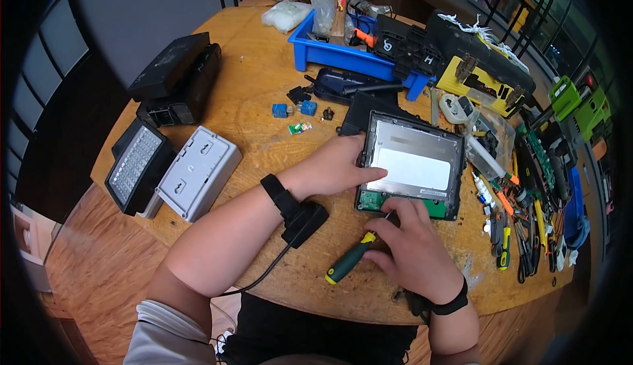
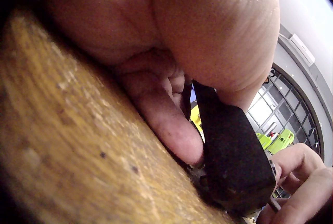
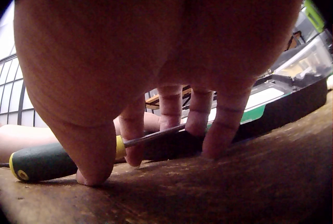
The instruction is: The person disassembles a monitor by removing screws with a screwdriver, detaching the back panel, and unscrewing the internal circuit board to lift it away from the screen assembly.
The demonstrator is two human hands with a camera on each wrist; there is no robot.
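A black-framed device point(image 1: 459, 167) with a silver plate point(image 1: 402, 134) and a green circuit board point(image 1: 432, 208) lies face up. My left hand point(image 1: 330, 167) grips its left edge, thumb over the plate; the left wrist view shows this hand point(image 2: 171, 37) against the black frame point(image 2: 234, 156), fingers curled under. Just below the device, my right hand point(image 1: 419, 253) pinches a green-and-yellow screwdriver point(image 1: 349, 259) between thumb and fingers. In the right wrist view the handle point(image 3: 47, 161) lies low over the table and the shaft points toward the frame; its tip is hidden.
White box point(image 1: 198, 174), lamp-like panel point(image 1: 138, 167) and black case point(image 1: 175, 78) stand left. Blue relays point(image 1: 281, 110) lie behind my left hand. Farther back is a blue tray point(image 1: 330, 55) with a hammer point(image 1: 339, 9). Tools and pliers point(image 1: 521, 246) crowd the right side.
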